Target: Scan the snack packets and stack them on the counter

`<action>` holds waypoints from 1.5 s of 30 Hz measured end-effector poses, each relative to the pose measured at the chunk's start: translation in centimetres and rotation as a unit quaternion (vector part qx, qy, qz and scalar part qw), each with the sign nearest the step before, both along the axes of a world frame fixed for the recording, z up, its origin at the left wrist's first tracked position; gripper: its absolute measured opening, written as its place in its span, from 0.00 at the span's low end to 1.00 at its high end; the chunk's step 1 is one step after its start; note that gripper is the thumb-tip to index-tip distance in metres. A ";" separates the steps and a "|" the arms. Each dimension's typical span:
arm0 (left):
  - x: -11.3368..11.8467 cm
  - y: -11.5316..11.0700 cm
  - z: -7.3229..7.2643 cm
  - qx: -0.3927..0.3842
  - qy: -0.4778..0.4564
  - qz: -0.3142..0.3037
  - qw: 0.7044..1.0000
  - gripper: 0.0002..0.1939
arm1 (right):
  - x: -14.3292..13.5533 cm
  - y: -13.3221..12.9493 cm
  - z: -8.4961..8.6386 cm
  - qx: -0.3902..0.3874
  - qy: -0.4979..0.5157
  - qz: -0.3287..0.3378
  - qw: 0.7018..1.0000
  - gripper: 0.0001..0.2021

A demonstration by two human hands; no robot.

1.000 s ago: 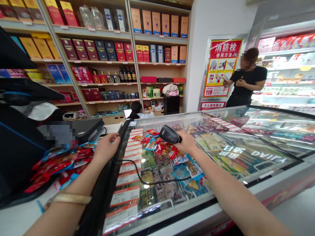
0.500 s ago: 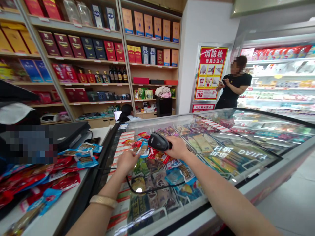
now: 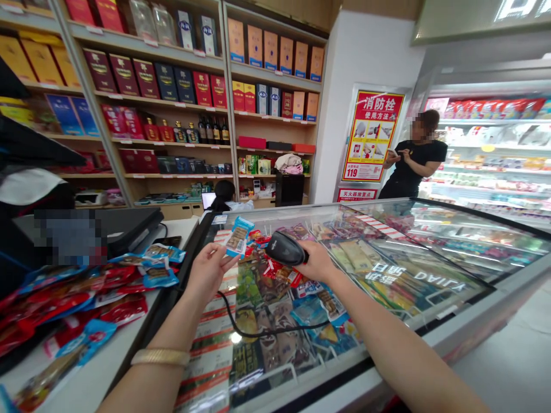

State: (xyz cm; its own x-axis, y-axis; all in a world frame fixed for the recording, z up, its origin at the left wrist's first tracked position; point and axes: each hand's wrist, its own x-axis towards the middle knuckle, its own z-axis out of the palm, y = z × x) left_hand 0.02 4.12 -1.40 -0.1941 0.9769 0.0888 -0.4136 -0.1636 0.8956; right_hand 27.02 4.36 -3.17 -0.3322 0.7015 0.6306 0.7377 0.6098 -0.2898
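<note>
My left hand (image 3: pixel 210 269), with a bangle on its wrist, pinches the lower edge of a small blue-and-clear snack packet (image 3: pixel 239 236) above the freezer's glass top. To its right, my right hand (image 3: pixel 317 261) is wrapped round a black handheld scanner (image 3: pixel 284 249), whose head points left toward the packet. The scanner's black cable (image 3: pixel 258 334) loops over the glass. Red snack packets (image 3: pixel 282 272) lie on the glass below the scanner, and blue ones (image 3: pixel 329 304) lie nearer me.
A chest freezer (image 3: pixel 434 338) stretches to the right. At left, a white counter (image 3: pixel 129 338) bears a pile of red and blue packets (image 3: pixel 124 307) beside a dark machine. A person in black (image 3: pixel 413 163) stands beyond the freezer; another person's head (image 3: pixel 224 192) shows near the shelves.
My left hand has lifted the blue packet up off the glass and moved slightly left. The scanner has shifted a little right in view. The standing person's hands have moved.
</note>
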 end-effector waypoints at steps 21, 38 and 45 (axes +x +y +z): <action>0.9 -0.3 -0.4 0.033 0.019 -0.029 0.999 0.17 | -0.9 -0.4 0.1 0.005 -0.034 0.041 0.999 0.16; -1.8 -1.1 1.6 0.036 -0.007 0.100 0.994 0.14 | -0.4 -0.4 -0.6 0.020 0.005 0.051 0.999 0.17; -10.5 -5.5 6.0 0.030 -0.016 0.337 0.941 0.10 | -0.4 -0.3 -0.9 0.027 0.002 0.039 0.999 0.17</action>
State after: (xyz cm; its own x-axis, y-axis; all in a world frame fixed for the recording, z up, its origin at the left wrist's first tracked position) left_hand -10.51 -1.37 4.65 -0.7712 0.6246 0.1231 -0.2253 -0.4486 0.8649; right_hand 26.65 4.06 -4.06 -0.3809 0.6391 0.6681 0.6864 0.6796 -0.2588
